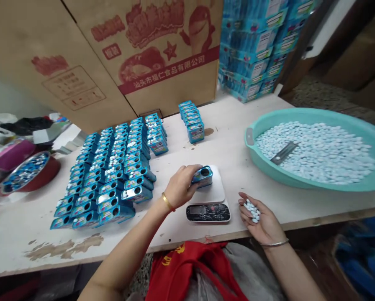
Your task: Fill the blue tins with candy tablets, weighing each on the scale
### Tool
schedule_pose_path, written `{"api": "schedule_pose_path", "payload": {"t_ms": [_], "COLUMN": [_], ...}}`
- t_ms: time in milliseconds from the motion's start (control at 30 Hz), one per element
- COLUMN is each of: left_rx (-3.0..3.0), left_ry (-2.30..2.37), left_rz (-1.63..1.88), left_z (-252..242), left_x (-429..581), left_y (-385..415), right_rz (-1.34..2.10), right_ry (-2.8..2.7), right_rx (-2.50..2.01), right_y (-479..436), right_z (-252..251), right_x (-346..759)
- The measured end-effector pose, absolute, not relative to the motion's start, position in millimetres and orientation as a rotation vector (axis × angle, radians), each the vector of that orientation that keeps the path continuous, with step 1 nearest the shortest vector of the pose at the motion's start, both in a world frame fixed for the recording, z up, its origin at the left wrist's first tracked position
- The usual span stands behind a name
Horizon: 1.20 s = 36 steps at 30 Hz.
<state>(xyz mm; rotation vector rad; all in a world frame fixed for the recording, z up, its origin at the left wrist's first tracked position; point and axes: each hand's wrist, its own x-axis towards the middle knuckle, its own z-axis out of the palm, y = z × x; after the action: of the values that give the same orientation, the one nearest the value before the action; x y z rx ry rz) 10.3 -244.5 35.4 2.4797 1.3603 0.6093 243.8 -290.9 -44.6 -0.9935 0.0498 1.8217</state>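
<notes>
My left hand grips a small blue candy box by its left end. The box has a dark round hole in its top and is over the white plate of a kitchen scale; whether it rests on the plate I cannot tell. My right hand, palm up and cupped, holds a small heap of pale blue and white candies to the right of the scale. Farther right stands a turquoise basin full of the same candies, with a flat metal scoop lying on them.
Rows of blue boxes fill the table's left part, some with candies on top. A shorter row stands behind the scale. Large cartons and wrapped blue packs rise at the back. A red bowl holds small blue pieces.
</notes>
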Motion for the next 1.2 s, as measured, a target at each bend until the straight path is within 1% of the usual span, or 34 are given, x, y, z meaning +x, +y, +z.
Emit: {"api": "schedule_pose_path", "payload": {"t_ms": [133,267,400,467,767,1000,1200], "left_rx": [2.507,2.443,2.191,2.042,1.766,1.803,2.184], "left_ry": [1.276,1.204,1.33,1.366,1.474,1.455,1.445], "left_rz": [0.57,0.7,0.955,1.026,1.115,1.15,1.162], "left_z": [23.8,26.7,28.3,24.2,-5.6,-6.0,6.7], "left_x": [16.9,5.9,-11.9,-21.1,-37.8,-32.0,-19.1], "left_y": [-227.1,-226.1,-232.9,-238.6,-253.1,-251.8,-252.3], "right_rz": [1.816,1.833,1.847,1.85,1.855,1.868,1.878], "right_ry": [0.049,0.06,0.053,0.049,-0.019,-0.07,-0.098], "right_rx": [-0.993,-1.022,-1.048,-1.062,-1.108,-1.137,-1.146], "right_y": [-292.9,-293.6,-291.1,-289.6,-288.1,-288.1,-285.8], "right_z": [-46.1,-48.0,-46.7,-44.6,-31.0,-26.8,-23.0], "right_x": [247.0,249.5,248.2,246.7,243.3,241.0,233.7]}}
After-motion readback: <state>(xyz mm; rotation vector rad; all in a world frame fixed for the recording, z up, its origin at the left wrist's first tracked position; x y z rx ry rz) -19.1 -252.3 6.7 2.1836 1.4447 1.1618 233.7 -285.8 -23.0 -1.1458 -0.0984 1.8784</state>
